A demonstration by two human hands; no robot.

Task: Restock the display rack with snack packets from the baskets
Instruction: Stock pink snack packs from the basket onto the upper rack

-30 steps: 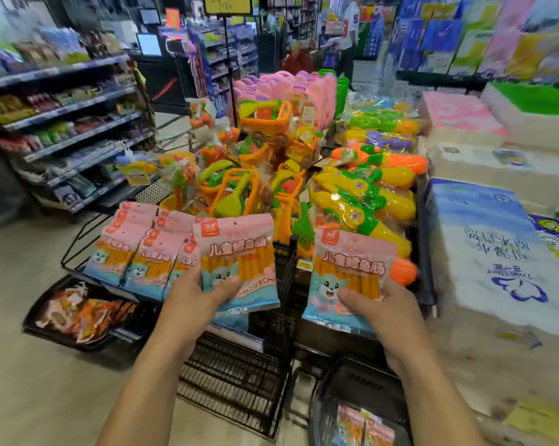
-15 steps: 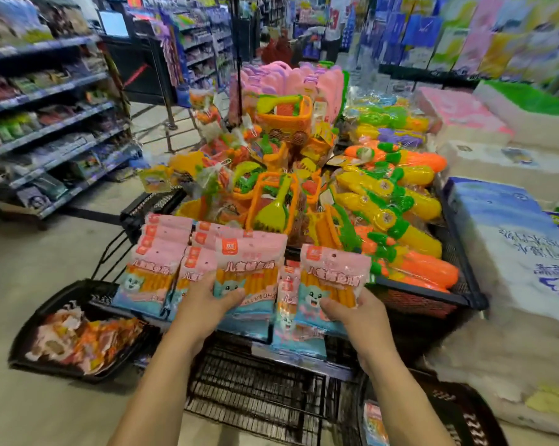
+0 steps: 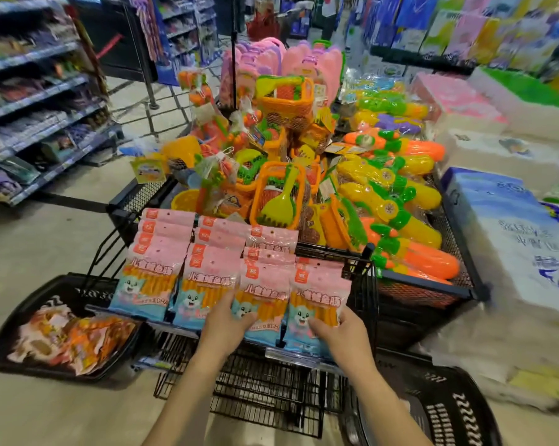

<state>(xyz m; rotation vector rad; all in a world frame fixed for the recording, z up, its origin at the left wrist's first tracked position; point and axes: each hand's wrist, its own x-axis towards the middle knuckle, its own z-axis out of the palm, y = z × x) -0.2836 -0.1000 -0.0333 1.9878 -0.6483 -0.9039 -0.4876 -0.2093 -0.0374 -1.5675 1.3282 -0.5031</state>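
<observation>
Pink-and-blue snack packets with a cartoon cat stand in rows on the black wire display rack [image 3: 366,284]. My left hand [image 3: 226,323] grips the bottom of a packet [image 3: 262,294] in the third row. My right hand [image 3: 339,333] grips the bottom of the rightmost packet [image 3: 320,294], at the rack's right end. Two more rows of packets [image 3: 149,272] [image 3: 207,275] stand to the left. A black basket [image 3: 40,304] on the floor at the left holds orange snack packets [image 3: 75,339]. Another black basket [image 3: 448,407] sits at the lower right; its contents are hidden.
Behind the rack, a black mesh bin [image 3: 458,239] is heaped with plastic beach toys [image 3: 281,191] and water guns [image 3: 394,201]. Stacked tissue packs [image 3: 516,239] stand at the right. Store shelves [image 3: 30,101] line the left, with bare floor [image 3: 46,239] between.
Both hands have moved down and forward, bringing the two packets onto the rack's front rows. The right packet went from beside the toys to the rack's right end. The view tilted down.
</observation>
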